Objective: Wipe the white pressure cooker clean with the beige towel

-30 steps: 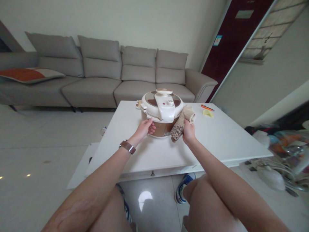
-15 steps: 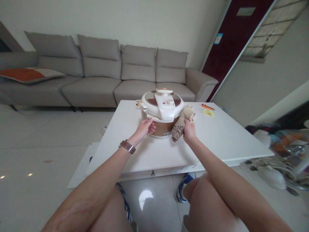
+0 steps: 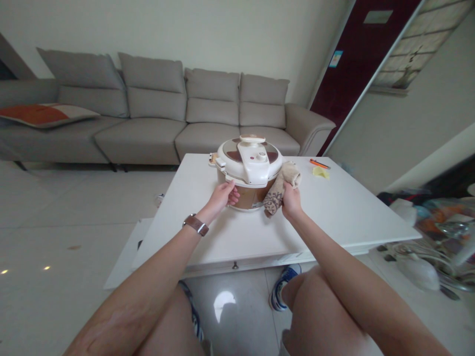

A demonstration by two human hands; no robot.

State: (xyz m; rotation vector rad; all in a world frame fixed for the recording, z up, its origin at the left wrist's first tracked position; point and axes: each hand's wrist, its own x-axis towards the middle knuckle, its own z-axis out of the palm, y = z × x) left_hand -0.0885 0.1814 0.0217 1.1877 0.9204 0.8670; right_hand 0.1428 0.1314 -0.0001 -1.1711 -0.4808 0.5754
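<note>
Home living room, long grey sofa [image 3: 208,111], orange-and-white cushion [image 3: 44,114], low white table [image 3: 230,237], pale tiled floor [image 3: 67,198]

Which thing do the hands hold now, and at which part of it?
The right hand grips the beige cloth near its bunched upper end, beside the cooker.

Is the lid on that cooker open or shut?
Shut: the lid sits level on the cooker's brown body, with no gap showing around the visible rim.

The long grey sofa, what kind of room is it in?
Probably a living room: the long grey cushioned sofa faces a low white rectangular table, and a flat orange-and-white cushion lies on the seat.
</note>
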